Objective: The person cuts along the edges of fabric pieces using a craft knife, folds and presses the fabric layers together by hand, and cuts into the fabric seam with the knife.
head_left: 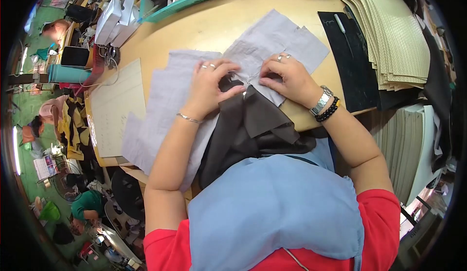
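My left hand [210, 85] curls over the top of a dark brown piece of fabric or leather [233, 125], its thumb against the upper edge and dark material showing between thumb and fingers. Opposite it, my right hand [288, 79] is closed with bent fingers and thumb tip near the same spot; what it pinches is too small to make out. The dark piece hangs over the table edge towards my lap, one flap folded over. Pale lavender cloth [163, 98] lies flat beneath my left forearm, and another crumpled lavender cloth [275, 35] spreads beyond my hands.
A white-handled awl-like tool [339, 23] rests on a black sheet [348, 71] at right, beside stacked cream textured sheets [389, 32]. A teal tray [182, 6] stands at the back. White boxes [109, 20] and a pale card [116, 110] are on the left. Further left, a person in green [87, 204] bends over.
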Available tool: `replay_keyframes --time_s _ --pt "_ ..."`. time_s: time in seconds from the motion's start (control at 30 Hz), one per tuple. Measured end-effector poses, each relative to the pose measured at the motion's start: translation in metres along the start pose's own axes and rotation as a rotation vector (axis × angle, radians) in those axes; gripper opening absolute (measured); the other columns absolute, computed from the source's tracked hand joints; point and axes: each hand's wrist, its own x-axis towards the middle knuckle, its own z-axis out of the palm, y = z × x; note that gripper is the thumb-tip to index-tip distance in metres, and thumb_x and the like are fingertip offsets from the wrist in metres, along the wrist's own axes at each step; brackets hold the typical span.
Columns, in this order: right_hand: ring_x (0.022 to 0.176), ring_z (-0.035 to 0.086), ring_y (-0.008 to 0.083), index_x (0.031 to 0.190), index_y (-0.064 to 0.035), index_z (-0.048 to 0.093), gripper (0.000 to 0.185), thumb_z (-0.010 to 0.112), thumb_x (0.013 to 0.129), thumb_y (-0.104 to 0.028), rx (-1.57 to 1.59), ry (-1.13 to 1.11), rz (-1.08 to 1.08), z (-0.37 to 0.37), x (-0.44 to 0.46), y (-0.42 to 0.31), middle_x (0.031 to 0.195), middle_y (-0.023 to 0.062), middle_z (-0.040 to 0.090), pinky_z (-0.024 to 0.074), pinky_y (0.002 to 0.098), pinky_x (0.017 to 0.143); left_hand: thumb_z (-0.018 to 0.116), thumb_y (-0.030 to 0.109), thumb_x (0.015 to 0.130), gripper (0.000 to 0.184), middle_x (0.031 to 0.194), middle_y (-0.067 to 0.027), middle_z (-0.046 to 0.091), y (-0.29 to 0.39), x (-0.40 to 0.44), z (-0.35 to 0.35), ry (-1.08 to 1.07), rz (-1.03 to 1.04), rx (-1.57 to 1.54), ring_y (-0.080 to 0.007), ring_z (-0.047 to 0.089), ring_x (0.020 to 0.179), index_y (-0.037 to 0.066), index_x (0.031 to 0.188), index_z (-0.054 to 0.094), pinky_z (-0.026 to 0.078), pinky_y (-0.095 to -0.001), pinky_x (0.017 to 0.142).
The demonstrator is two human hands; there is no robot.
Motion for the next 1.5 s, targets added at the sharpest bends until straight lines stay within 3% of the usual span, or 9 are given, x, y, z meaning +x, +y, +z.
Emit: replay_keyframes --time_s 0.13,0.23,0.33,0.6,0.83,1.03,1.23,1.43,1.5 --pt "0.085 0.06 0.0266 0.089 -0.0077 0.065 0.015 0.075 0.079 -0.013 0.008 -0.047 0.015 -0.005 0.003 0.004 0.089 0.0067 0.065 0.0495 0.0364 0.076 0.078 0.036 0.076 0.044 0.12 0.0023 0.061 -0.007 -0.012 -0.007 -0.005 -0.043 0.033 -0.0204 0.056 0.117 0.024 0.117 0.066 0.025 -0.0668 0.106" --pt "0.085 0.061 0.0273 0.09 -0.0097 0.067 0.014 0.074 0.079 -0.015 0.001 -0.022 0.0 -0.003 0.007 0.002 0.088 0.0064 0.066 0.0495 0.0371 0.076 0.075 0.028 0.078 0.041 0.123 0.0027 0.059 0.003 -0.017 -0.003 -0.021 0.105 0.132 -0.0184 0.052 0.123 0.03 0.119 0.066 0.022 -0.0681 0.108" --pt "0.085 0.061 0.0275 0.09 -0.0113 0.071 0.012 0.074 0.078 -0.014 -0.036 -0.022 0.03 -0.003 0.011 -0.004 0.088 0.0059 0.066 0.0497 0.0375 0.076 0.07 0.023 0.079 0.04 0.124 0.0024 0.059 0.005 -0.021 0.004 -0.085 0.193 0.205 -0.0183 0.05 0.125 0.033 0.118 0.066 0.023 -0.0676 0.108" --pt "0.081 0.061 0.0266 0.082 -0.0148 0.072 0.007 0.073 0.075 -0.014 -0.131 -0.05 0.028 0.011 0.016 -0.007 0.085 0.0035 0.066 0.0482 0.0393 0.073 0.068 0.019 0.08 0.041 0.124 0.002 0.059 -0.003 -0.029 0.021 0.02 0.163 0.099 -0.0196 0.052 0.123 0.033 0.118 0.067 0.023 -0.065 0.109" --pt "0.075 0.066 0.0235 0.083 -0.0053 0.065 0.013 0.074 0.074 -0.005 0.107 -0.046 0.2 0.012 0.017 -0.007 0.078 0.0073 0.07 0.0517 0.0342 0.07 0.064 0.022 0.084 0.035 0.124 0.0014 0.058 -0.002 -0.031 0.021 0.036 0.182 0.119 -0.0202 0.052 0.123 0.031 0.117 0.066 0.028 -0.0625 0.109" --pt "0.076 0.071 0.0213 0.086 -0.0045 0.061 0.018 0.074 0.075 -0.007 0.127 -0.059 0.307 0.014 0.024 -0.017 0.08 0.0085 0.071 0.0545 0.0309 0.068 0.068 0.018 0.08 0.044 0.127 0.0002 0.057 -0.002 -0.031 0.019 -0.012 0.176 0.06 -0.0201 0.049 0.127 0.032 0.121 0.065 0.024 -0.0639 0.111" --pt "0.065 0.065 0.0217 0.083 -0.005 0.059 0.017 0.072 0.072 -0.004 0.04 -0.165 0.269 0.013 0.037 -0.025 0.073 0.0078 0.067 0.0523 0.0324 0.064 0.069 0.018 0.081 0.045 0.128 0.0009 0.056 -0.001 -0.03 0.017 -0.052 0.162 0.064 -0.0198 0.047 0.129 0.032 0.123 0.063 0.024 -0.0636 0.112" --pt "0.065 0.057 0.0228 0.08 -0.0064 0.059 0.02 0.072 0.068 0.001 0.097 -0.198 -0.17 0.01 0.025 0.003 0.074 0.0063 0.062 0.0495 0.0332 0.062 0.069 0.018 0.082 0.043 0.129 0.0015 0.056 0.0 -0.03 0.014 -0.048 0.166 0.023 -0.0185 0.048 0.128 0.029 0.122 0.063 0.023 -0.0637 0.112" --pt "0.068 0.058 0.0215 0.08 -0.0058 0.058 0.02 0.072 0.069 0.003 0.142 -0.203 -0.08 0.009 0.019 0.005 0.075 0.0061 0.062 0.0495 0.0323 0.062 0.068 0.02 0.083 0.04 0.124 0.0012 0.06 -0.002 -0.03 0.016 -0.043 0.132 -0.016 -0.0189 0.052 0.124 0.025 0.123 0.063 0.022 -0.0628 0.112"
